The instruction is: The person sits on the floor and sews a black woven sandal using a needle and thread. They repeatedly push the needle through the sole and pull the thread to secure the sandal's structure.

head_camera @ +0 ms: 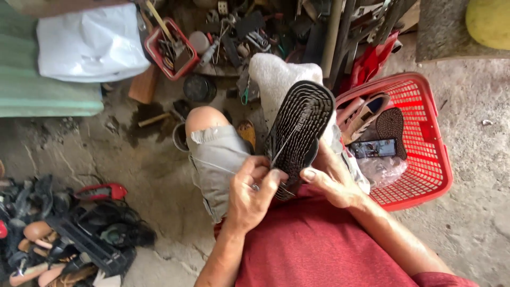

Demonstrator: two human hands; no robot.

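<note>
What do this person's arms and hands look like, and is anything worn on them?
Both forearms are bare, with no gloves on the left hand or the right hand. A ring shows on a finger of the left hand. A red shirt covers the body, and its short sleeve shows at the right upper arm. No watch or bracelet is visible.

- The left hand pinches a thin thread at the heel of a black shoe sole, its fingers curled tight.
- The right hand steadies the sole from the other side, thumb against its edge.
- The sole stands tilted, tread toward the camera, over the person's lap in grey shorts and a red shirt.
- A red plastic basket just beside the right hand holds sandals and a phone.
- A pile of worn shoes lies on the concrete floor, lower left.
- Tools crowd a small red tray ahead.
</note>
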